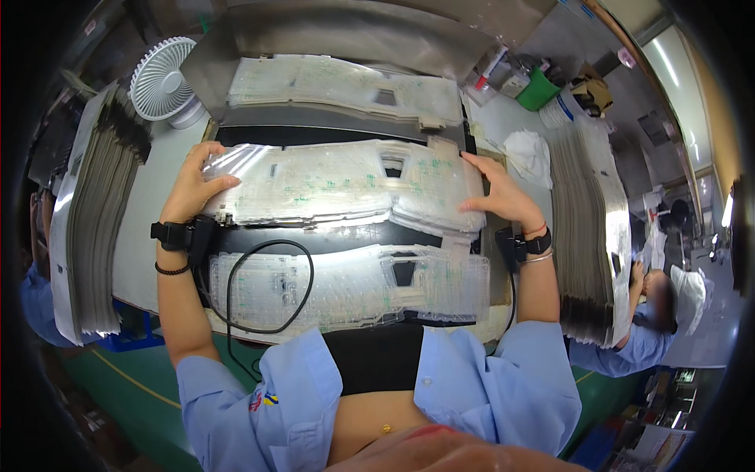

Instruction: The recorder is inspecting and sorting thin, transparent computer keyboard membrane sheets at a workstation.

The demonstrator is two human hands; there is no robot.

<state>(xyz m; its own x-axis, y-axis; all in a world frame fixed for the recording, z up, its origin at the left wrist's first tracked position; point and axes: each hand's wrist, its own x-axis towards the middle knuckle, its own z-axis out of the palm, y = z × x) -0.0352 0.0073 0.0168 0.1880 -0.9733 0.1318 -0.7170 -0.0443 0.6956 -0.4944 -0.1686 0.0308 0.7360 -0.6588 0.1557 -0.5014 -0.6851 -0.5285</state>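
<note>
Between my hands lies a stack of clear printed plastic sheets point(330, 182), long and slightly bent, with green marks and a cut-out window right of its middle. At the stack's left end, my left hand point(193, 186) grips the edge with thumb on top. My right hand point(507, 193) holds the right end, fingers at the far corner and thumb at the side. Nearer to me rests a similar layer of clear sheets point(346, 287), flat on the black surface. A third stack of clear sheets point(314, 85) sits at the back against a metal panel.
Tall piles of grey-edged sheets stand at the left point(98, 204) and right point(586, 228). A white fan point(163, 82) is at the back left. Back right are a green container point(539, 90) and a crumpled white cloth point(527, 157). A black cable point(308, 275) loops over the near sheets.
</note>
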